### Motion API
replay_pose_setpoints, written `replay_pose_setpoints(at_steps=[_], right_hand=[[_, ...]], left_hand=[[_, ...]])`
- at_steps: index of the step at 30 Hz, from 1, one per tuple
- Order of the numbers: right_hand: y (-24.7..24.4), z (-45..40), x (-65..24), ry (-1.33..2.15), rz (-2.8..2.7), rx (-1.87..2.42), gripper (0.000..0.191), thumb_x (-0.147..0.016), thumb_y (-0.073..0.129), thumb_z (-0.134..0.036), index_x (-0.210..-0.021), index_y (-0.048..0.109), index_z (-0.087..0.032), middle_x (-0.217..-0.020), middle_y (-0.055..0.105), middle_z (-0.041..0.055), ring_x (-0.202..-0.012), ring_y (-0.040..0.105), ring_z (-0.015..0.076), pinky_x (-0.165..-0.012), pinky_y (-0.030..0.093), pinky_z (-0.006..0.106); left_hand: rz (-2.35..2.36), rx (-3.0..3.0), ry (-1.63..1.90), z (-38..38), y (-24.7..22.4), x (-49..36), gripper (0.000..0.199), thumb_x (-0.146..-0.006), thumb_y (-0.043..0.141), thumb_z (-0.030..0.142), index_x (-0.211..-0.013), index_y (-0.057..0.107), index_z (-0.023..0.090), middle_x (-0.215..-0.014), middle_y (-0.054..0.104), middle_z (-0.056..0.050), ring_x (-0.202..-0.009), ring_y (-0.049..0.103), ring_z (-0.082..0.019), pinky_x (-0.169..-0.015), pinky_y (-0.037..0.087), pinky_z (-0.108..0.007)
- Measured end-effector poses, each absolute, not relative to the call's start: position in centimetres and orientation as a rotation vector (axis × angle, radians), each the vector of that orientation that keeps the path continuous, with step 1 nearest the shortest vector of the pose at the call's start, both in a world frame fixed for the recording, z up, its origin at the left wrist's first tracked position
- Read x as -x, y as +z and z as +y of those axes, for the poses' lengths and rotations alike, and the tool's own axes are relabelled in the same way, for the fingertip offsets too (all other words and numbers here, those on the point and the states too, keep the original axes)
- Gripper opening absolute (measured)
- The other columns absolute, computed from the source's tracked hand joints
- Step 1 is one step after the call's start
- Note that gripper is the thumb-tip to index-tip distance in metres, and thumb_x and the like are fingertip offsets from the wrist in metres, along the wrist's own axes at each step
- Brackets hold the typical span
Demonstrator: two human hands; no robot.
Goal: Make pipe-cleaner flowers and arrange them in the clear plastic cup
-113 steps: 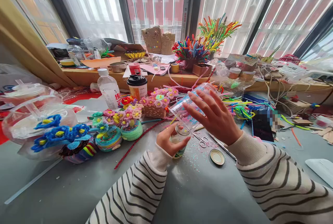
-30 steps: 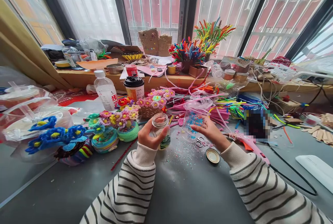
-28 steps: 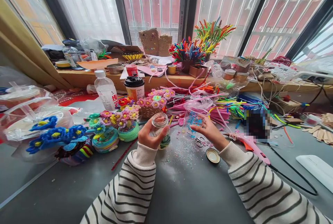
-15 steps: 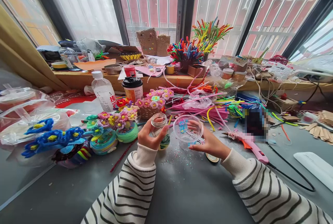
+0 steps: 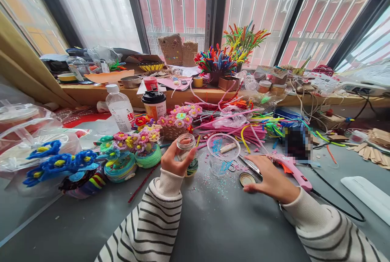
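Note:
My left hand (image 5: 174, 157) is wrapped round a small open glass jar (image 5: 191, 162) with a green label, upright on the grey table (image 5: 225, 229). Right of it stands a clear plastic cup (image 5: 219, 160) with blue printing, touched by neither hand. My right hand (image 5: 268, 178) has its thumb and fingers apart around a round metal lid (image 5: 246, 179); whether the thumb touches it I cannot tell. Beneath the fingers lies a pair of scissors (image 5: 250, 164), partly covered by the hand. Glitter specks (image 5: 215, 185) are scattered between jar and lid.
A pink glue gun (image 5: 294, 172) with a black cord lies right of my right hand. Pipe-cleaner flower pots (image 5: 148, 155) stand left of the jar. Pink pipe cleaners (image 5: 234, 130) lie behind the cup, and a water bottle (image 5: 119, 109) stands at the back left.
My right hand has let go of the plastic cup and moved right and down to the lid. The cup now stands on the table. My left hand still holds the jar.

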State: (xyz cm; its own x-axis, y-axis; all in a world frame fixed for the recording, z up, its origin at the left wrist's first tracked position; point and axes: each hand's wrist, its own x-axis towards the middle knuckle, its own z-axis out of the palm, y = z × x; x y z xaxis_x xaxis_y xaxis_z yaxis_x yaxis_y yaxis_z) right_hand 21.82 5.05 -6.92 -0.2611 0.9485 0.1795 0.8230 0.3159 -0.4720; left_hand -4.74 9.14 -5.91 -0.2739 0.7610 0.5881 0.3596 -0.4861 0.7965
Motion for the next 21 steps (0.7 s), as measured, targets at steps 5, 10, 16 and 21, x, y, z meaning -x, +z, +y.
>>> replay_pose_setpoints(at_steps=[5,10,16,21], right_hand=[[-7.8,2.8,-22.2,-0.024,-2.26,1.775,0.06,-0.049,0.067,-0.06,-0.091,0.064,-0.018,-0.097,0.059,0.0134,-0.09,0.053,0.0307,-0.075,0.045,0.046],[-8.0,3.3,-21.4,0.083,-2.236,1.753,0.042,-0.058,0.068,-0.046,-0.086,0.062,-0.016,-0.093,0.06,0.0107,-0.086,0.053,0.0262,-0.073,0.046,0.04],[-6.7,3.0,-21.5,0.475,-2.089,1.643,0.034,-0.067,0.059,-0.036,-0.093,0.054,-0.015,-0.089,0.064,0.0078,-0.08,0.058,0.0203,-0.072,0.047,0.034],[-4.2,1.2,-20.8,0.694,-2.058,1.526,0.04,-0.066,0.059,-0.035,-0.099,0.051,-0.014,-0.082,0.065,0.0067,-0.064,0.057,0.0156,-0.055,0.046,0.027]], left_hand=[[1.366,-1.697,1.824,8.9,-5.9,4.6,0.039,-0.064,0.062,0.04,-0.09,0.063,0.011,-0.083,0.069,-0.009,-0.071,0.065,-0.019,-0.068,0.054,-0.031],[1.39,-1.899,1.833,8.2,-5.9,4.4,0.033,-0.064,0.063,0.036,-0.087,0.062,0.013,-0.085,0.069,-0.007,-0.074,0.064,-0.019,-0.07,0.053,-0.03],[1.345,-1.907,1.857,6.5,-5.8,4.7,0.031,-0.066,0.061,0.035,-0.088,0.062,0.013,-0.086,0.069,-0.007,-0.08,0.064,-0.02,-0.076,0.051,-0.032],[1.216,-1.975,1.8,4.3,-5.6,4.3,0.03,-0.066,0.061,0.034,-0.088,0.062,0.014,-0.09,0.068,-0.009,-0.078,0.064,-0.021,-0.075,0.052,-0.033]])
